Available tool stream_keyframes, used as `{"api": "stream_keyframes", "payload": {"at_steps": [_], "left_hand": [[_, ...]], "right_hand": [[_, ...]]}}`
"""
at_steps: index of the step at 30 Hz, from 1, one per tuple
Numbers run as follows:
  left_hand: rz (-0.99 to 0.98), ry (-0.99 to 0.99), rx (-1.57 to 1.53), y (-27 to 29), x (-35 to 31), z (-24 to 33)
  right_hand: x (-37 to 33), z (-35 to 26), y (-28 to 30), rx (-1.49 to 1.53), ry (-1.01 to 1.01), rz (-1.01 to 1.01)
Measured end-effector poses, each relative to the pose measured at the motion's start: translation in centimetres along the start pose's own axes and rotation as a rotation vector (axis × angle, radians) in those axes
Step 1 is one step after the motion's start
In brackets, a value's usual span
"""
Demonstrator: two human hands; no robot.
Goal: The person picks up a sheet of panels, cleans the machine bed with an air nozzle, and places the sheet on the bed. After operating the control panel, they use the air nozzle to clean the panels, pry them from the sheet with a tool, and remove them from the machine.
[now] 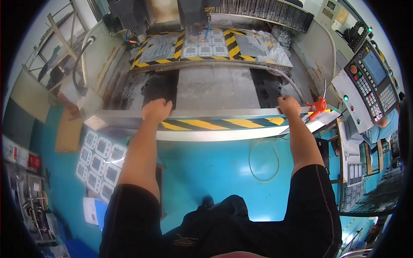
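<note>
Both my arms reach forward to the front wall of a large cutting machine. My left hand (pixel 157 110) is closed over the metal front rail (pixel 223 113), left of its middle. Farther right, my right hand (pixel 289 105) is closed on the same rail, beside a red air blow gun (pixel 318 108) that rests on the edge. Beyond the rail, white panels with dark square windows (pixel 205 50) lie on the machine bed, framed by black-and-yellow tape. A spindle head (pixel 192 17) stands over them. White chips or foam cover the bed's right side (pixel 275 53).
A control panel (pixel 373 81) with a screen and keys stands at right, and a person's blue sleeve (pixel 389 124) shows behind it. More windowed panels (pixel 100 161) lie in a sheet at lower left. A looped hose (pixel 264 161) hangs over the blue floor (pixel 206 172).
</note>
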State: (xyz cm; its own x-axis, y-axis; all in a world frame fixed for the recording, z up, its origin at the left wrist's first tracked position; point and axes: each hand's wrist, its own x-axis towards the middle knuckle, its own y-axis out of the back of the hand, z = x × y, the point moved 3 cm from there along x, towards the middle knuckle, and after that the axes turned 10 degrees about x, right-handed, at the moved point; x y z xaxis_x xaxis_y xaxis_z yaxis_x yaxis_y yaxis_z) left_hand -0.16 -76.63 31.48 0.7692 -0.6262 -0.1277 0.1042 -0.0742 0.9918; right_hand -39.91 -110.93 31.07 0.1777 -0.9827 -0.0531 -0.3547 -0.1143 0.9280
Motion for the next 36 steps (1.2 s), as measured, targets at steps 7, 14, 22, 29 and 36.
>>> {"api": "stream_keyframes", "payload": {"at_steps": [7,14,22,29,36], "left_hand": [[-0.014,-0.002,0.008,-0.3,0.31,-0.24],[-0.021,0.0,0.014,-0.39,0.35,-0.11],[-0.012,-0.001,0.01,-0.31,0.25,-0.01],[0.002,-0.005,0.018,0.04,0.05,0.0],[-0.014,-0.004,0.02,0.07,-0.02,0.12]], "right_hand": [[-0.09,-0.1,0.05,0.002,0.002,-0.001],[0.09,0.12,-0.09,0.006,-0.002,-0.003],[0.29,0.32,-0.22,0.009,0.005,0.017],[0.08,-0.07,0.02,0.01,0.003,0.018],[0.09,0.07,-0.04,0.01,0.0,0.015]]}}
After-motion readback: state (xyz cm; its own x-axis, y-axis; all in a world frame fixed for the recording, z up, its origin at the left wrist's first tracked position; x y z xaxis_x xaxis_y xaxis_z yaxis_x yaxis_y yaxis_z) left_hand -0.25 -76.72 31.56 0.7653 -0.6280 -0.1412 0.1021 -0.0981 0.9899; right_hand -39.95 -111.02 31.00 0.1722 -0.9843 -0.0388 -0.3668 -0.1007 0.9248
